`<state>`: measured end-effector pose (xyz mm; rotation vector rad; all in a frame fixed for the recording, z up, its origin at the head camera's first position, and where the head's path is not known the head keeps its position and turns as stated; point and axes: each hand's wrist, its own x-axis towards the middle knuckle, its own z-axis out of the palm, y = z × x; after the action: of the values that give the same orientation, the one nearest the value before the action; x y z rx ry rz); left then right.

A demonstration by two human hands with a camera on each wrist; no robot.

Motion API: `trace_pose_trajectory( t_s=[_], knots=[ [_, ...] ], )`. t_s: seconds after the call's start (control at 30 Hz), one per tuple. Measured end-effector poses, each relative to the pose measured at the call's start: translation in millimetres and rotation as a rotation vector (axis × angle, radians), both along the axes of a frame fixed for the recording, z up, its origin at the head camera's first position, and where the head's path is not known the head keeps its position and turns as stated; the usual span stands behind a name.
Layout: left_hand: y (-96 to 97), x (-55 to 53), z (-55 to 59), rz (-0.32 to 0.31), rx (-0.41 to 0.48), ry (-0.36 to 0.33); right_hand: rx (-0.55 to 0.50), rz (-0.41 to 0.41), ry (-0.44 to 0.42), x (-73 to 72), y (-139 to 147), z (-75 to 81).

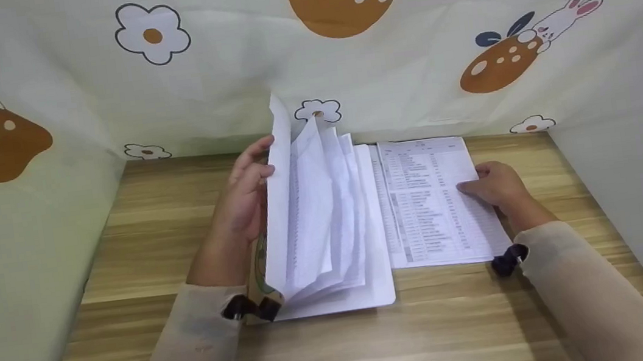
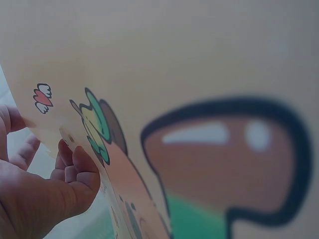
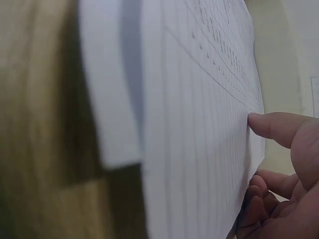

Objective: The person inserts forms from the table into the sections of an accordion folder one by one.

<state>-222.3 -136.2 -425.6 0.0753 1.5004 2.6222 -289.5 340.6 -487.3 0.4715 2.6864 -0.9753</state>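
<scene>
On the table lies an open notebook with several white pages fanned upward. Its raised front cover is beige with cartoon prints on the outside. My left hand holds this cover and the leaf behind it at the left edge, its fingertips over the edge. To the right, a stack of printed sheets with table rows lies against the notebook's right side. My right hand pinches the sheets' right edge, thumb on top and fingers beneath. In the right wrist view the edge near that hand is lifted and bent.
A wood-grain table extends in front of and beside the papers. Pale fabric with fruit, rabbit and flower prints walls in the back and both sides. A dark strap piece sits at the right wrist, another at the left.
</scene>
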Motion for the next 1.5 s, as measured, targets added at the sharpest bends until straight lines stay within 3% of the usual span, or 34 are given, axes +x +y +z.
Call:
trace_pose_trajectory(
  t_s=[0.67, 0.93, 1.27, 1.5],
  knots=[
    [0.8, -0.3, 0.3, -0.001, -0.022, 0.008, -0.040, -0.044, 0.023, -1.2, 7.2, -0.9],
    [0.2, -0.6, -0.3, 0.006, -0.030, 0.000, -0.131, -0.035, 0.010, 0.0, 26.7, 2.4],
    [1.6, -0.2, -0.4, -0.006, -0.013, 0.013, -0.375, 0.003, -0.085, 13.0, 47.0, 15.3],
    [1.5, 0.3, -0.1, -0.003, -0.012, 0.014, -0.390, 0.059, -0.105, 24.7, 50.5, 21.0]
  ],
)
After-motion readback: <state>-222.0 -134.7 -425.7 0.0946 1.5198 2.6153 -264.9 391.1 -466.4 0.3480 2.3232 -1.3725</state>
